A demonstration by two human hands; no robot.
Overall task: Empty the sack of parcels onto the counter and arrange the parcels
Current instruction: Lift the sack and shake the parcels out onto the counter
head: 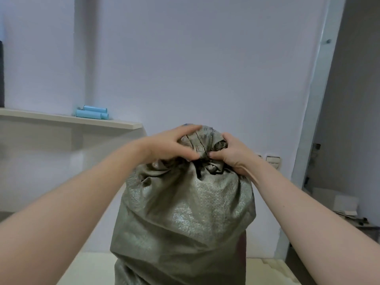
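Note:
A full grey-green woven sack stands upright on a pale counter right in front of me. Its mouth is bunched and tied into a knot at the top. My left hand grips the left side of the bunched neck, thumb under the knot. My right hand pinches the gathered cloth on the right side of the knot. No parcels show; the sack hides whatever is inside.
A beige wall shelf at the left carries light blue tubes. A white wall stands behind the sack. White wall switches and a metal door frame are at the right, with clutter beyond the doorway.

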